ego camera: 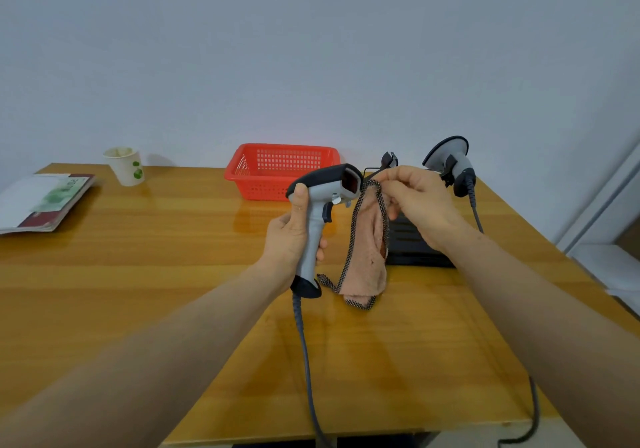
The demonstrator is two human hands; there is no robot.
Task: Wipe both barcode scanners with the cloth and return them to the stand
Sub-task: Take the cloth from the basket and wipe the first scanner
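- The wooden table [138, 274] carries everything. A stack of booklets [45, 202] and a paper cup [126, 167] sit at its far left, and a red basket [263, 188] sits at the back near the middle.
- The black stand [412, 243] is on the right side of the table, partly hidden behind the right forearm. One of its cradles [389, 159] is empty, which suggests the task is in its early or middle part.
- The first scanner [313, 226] is off the stand and held upright above the table, with its red window facing right toward the cloth. Its grey cable [304, 343] trails down over the near table edge. This scanner appears to be the one being wiped; it has yet to go back on the stand.
- The pink cloth [363, 260] hangs loosely just beside that window. Whether its lower end touches the table cannot be told.
- The second scanner [450, 157] sits in the stand's right cradle. Nothing shows whether it has been wiped.
- The left hand [291, 236] is wrapped around the first scanner's handle, with the thumb up along its back.
- The right hand [419, 198] pinches the cloth's top edge, fingertips level with the scanner's head.
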